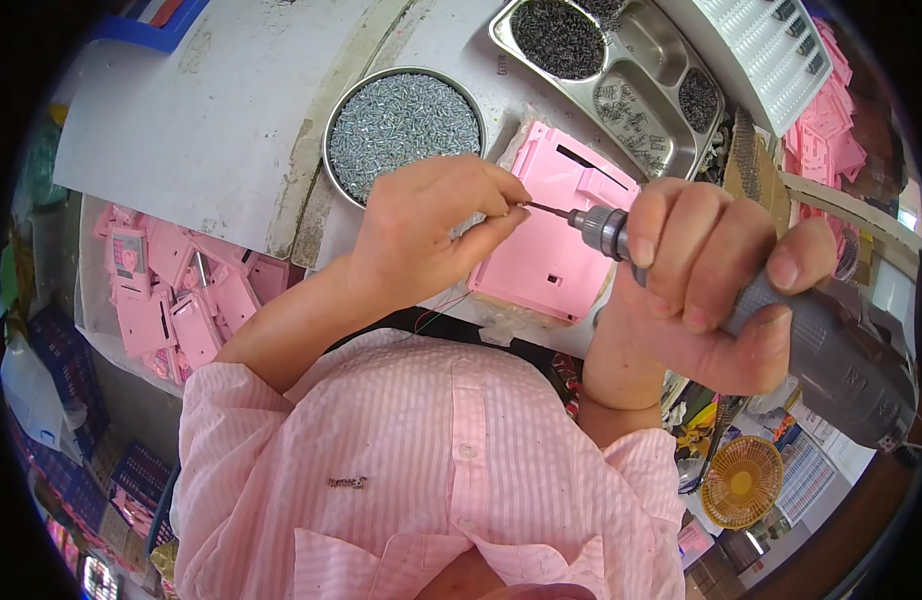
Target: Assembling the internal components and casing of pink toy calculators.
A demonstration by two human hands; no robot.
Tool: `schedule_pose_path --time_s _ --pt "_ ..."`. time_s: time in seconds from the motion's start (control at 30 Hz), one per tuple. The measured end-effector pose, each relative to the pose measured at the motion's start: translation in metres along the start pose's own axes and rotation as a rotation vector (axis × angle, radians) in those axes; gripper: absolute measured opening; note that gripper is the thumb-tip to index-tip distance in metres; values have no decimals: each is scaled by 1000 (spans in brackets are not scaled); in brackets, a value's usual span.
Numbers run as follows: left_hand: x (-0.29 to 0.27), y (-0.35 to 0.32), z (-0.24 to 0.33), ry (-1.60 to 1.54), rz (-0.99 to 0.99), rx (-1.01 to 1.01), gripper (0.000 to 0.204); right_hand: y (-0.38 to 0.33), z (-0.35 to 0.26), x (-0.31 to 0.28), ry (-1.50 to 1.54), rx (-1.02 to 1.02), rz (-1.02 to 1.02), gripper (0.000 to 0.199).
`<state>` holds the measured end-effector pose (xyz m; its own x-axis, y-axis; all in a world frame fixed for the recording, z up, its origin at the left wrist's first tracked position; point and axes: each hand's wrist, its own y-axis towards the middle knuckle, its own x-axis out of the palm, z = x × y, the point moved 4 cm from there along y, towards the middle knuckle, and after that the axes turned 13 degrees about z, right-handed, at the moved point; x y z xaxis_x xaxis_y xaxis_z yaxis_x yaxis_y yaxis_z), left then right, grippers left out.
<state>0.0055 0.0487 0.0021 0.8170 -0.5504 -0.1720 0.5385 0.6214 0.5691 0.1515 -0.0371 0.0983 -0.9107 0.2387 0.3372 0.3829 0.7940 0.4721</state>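
My right hand (716,270) is wrapped round a grey electric screwdriver (821,335), its thin bit (551,209) pointing left. Thumb and forefinger of my left hand (431,225) are pinched together right at the bit's tip. What they hold there is too small to make out. Under the bit lies a pink plastic casing (516,258) with slots and a small square hole, resting on a clear plastic bag (506,322). Just beyond my left hand stands a round metal bowl (328,150) full of small silver metal pieces (411,125).
A steel compartment tray (621,75) at the back right holds dark screws and small springs. Beside it stands a white ribbed tray (756,60). Pink casings fill a bin (181,290) at left, and more pink parts (826,125) lie far right. A yellow basket (743,482) sits lower right.
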Motion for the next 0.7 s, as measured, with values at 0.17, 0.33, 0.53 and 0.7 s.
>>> schedule_pose_path --time_s 0.17,0.33,0.53,0.7 --pt "1 3 3 9 48 139 22 -3 4 5 -48 40 35 24" --pt "1 2 6 63 26 218 22 -4 7 7 -64 50 72 22" --pt "4 4 0 148 -7 156 18 14 31 -17 -18 -51 228 20" --pt "17 -19 -4 373 -202 141 18 27 67 -39 -55 -97 336 16"
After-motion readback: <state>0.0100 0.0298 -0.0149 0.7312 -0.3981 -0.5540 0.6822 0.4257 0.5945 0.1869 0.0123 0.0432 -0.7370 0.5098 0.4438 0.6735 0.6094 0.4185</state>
